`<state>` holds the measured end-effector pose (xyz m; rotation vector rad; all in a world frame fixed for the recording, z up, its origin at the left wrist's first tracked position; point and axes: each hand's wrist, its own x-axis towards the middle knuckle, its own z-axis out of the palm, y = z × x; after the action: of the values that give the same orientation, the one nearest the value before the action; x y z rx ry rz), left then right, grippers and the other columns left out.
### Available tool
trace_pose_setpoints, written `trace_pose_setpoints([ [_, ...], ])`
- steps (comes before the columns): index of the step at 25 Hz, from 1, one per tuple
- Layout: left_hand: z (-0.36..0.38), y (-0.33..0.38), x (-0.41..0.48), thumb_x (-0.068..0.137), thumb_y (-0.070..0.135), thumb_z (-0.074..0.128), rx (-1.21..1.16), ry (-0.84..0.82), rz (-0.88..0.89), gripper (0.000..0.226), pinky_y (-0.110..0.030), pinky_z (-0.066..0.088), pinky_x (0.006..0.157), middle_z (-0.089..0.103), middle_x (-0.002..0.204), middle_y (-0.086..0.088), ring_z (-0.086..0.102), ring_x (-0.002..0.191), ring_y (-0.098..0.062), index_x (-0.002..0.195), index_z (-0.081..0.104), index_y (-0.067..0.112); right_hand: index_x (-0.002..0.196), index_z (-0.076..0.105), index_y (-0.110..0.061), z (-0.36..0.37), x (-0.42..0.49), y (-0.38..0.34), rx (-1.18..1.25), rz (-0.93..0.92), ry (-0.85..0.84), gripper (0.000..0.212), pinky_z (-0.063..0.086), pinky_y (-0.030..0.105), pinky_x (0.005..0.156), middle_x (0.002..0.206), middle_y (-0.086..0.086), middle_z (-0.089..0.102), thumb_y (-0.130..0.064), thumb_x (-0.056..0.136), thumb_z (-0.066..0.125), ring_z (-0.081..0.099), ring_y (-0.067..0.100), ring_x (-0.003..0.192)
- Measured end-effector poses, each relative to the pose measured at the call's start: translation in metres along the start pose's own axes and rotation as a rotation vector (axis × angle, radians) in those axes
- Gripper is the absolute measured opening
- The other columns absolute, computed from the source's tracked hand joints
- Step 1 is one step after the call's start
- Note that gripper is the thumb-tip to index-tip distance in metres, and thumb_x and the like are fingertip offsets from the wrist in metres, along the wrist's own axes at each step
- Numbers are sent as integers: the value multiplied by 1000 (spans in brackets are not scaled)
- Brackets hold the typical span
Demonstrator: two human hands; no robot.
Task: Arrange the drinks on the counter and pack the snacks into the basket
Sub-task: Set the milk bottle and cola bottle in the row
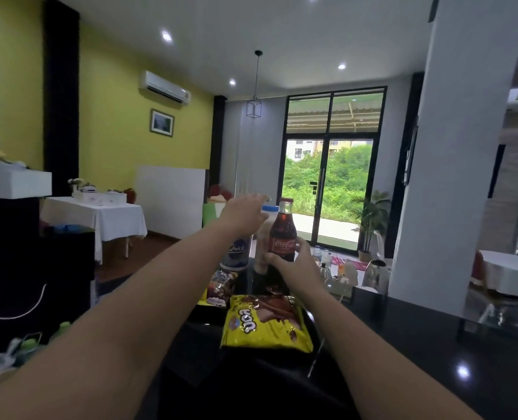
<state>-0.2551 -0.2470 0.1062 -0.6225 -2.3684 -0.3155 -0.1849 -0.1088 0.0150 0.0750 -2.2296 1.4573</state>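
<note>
A glass Coca-Cola bottle [283, 234] with a red cap stands upright on the black counter [433, 353]. My right hand [297, 265] is wrapped around its lower part, thumb on the front. Just left of it stands a pale brown drink bottle [262, 247] with a light blue cap. My left hand [245, 212] is stretched over that cap with fingers extended; contact is unclear. A purple and white Quick cup [238, 253] stands further left. Nearer me lie a yellow chocolate snack bag [263, 324] and a small shiny snack packet [219, 287] on a dark surface, hard to make out.
Bottles and a jug [376, 274] crowd the area behind the counter on the right, beside a white pillar [451, 147]. A black bag with a white cord handle [24, 298] stands at the left. A white-clothed table [100, 216] is beyond it.
</note>
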Motion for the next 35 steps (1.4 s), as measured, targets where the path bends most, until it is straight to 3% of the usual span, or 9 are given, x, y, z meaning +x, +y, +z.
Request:
trace_pose_setpoints([
  [2, 12, 0, 11, 95, 34, 47, -35, -24, 9, 43, -41, 45, 95, 54, 134, -4, 54, 116, -21, 136, 45, 22, 115, 42, -36, 2, 9, 3, 35, -15, -18, 50, 51, 31, 75, 98, -13, 63, -33, 77, 75, 61, 7, 89],
  [5, 24, -4, 24, 94, 37, 49, -64, -85, -7, 44, -35, 44, 88, 57, 129, -5, 55, 110, -21, 135, 45, 22, 112, 45, -33, 0, 14, 4, 34, -31, 14, 48, 46, 26, 66, 94, -15, 62, -33, 75, 76, 60, 5, 85],
  [9, 30, -7, 25, 90, 38, 55, -296, -134, -108, 33, -28, 48, 71, 56, 110, -4, 54, 84, -12, 121, 48, 30, 109, 44, -32, -8, 8, 3, -11, -71, 99, 50, 47, 27, 64, 93, -13, 62, -34, 72, 79, 60, 7, 83],
  [12, 24, 6, 19, 87, 43, 56, -362, -89, -92, 23, -37, 53, 77, 56, 98, 0, 58, 83, -16, 105, 44, 34, 107, 43, -35, -24, -4, -5, 25, -74, 215, 50, 51, 33, 70, 91, -13, 61, -33, 71, 78, 61, 8, 81],
  [16, 16, 33, 0, 89, 34, 58, -403, -80, -38, 24, -39, 54, 78, 62, 99, -6, 60, 83, -19, 108, 45, 26, 109, 41, -31, -73, -25, -17, 84, -44, 320, 53, 50, 37, 76, 93, -11, 59, -22, 70, 76, 60, 11, 84],
  [21, -15, 106, -23, 90, 37, 58, -540, -77, 54, 25, -29, 46, 66, 60, 98, -7, 58, 80, -18, 108, 48, 23, 111, 44, -28, -187, -73, -28, -135, 2, 271, 56, 42, 23, 61, 92, -14, 58, -26, 69, 81, 57, 5, 82],
  [24, -29, 168, -38, 91, 35, 58, -632, -158, 139, 22, -24, 40, 55, 59, 98, -7, 56, 73, -12, 104, 45, 23, 112, 43, -27, -237, -109, -25, -222, 67, 279, 60, 48, 27, 68, 92, -12, 56, -26, 68, 84, 58, 9, 84],
  [31, -37, 296, -72, 93, 33, 55, -741, -245, 178, 27, -23, 40, 54, 56, 98, -5, 53, 67, -13, 112, 46, 16, 123, 44, -19, -309, -169, -13, -312, 157, 371, 71, 52, 35, 78, 109, 1, 62, -23, 66, 86, 62, 21, 96],
  [35, -40, 323, -78, 94, 29, 54, -732, -238, 163, 26, -22, 41, 55, 61, 104, -9, 53, 67, -10, 113, 45, 15, 121, 43, -18, -319, -183, -5, -309, 185, 407, 70, 51, 31, 72, 110, 5, 63, -23, 66, 87, 62, 20, 93],
])
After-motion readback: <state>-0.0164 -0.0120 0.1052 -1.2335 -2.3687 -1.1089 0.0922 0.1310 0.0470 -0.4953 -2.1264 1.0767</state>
